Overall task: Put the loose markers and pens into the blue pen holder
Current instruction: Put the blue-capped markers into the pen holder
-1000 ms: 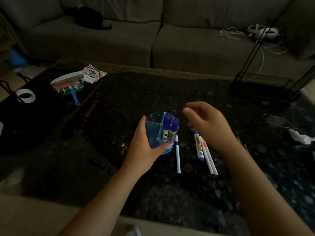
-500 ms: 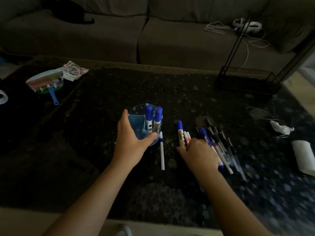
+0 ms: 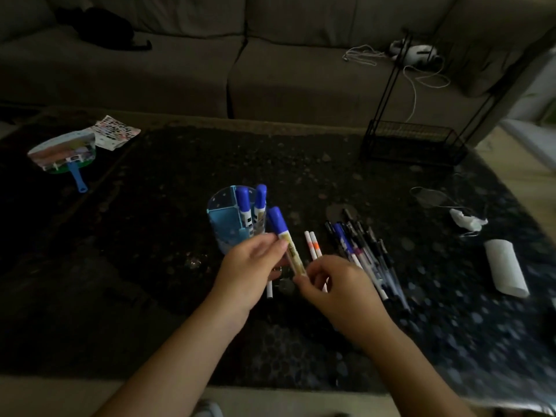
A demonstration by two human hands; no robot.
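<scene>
The blue pen holder (image 3: 224, 219) stands on the dark table with two blue-capped markers (image 3: 249, 206) upright in it. A third blue-capped marker (image 3: 281, 233) is held tilted just right of the holder. My left hand (image 3: 249, 273) pinches its middle and my right hand (image 3: 334, 288) grips its lower end. Two white pens with orange bands (image 3: 313, 245) lie beside them. Several dark pens (image 3: 361, 254) lie in a pile to the right. A white pen's end (image 3: 270, 291) shows below my left hand.
A hand fan (image 3: 63, 155) and a sticker sheet (image 3: 115, 132) lie at the far left. A black wire rack (image 3: 412, 142) stands at the back right. A paper roll (image 3: 505, 266) and crumpled tissue (image 3: 466, 221) lie at the right. A sofa (image 3: 270, 70) runs behind.
My right hand picked a blue-capped marker off the table and raised it. My left hand let go of the holder and took hold of the marker's middle.
</scene>
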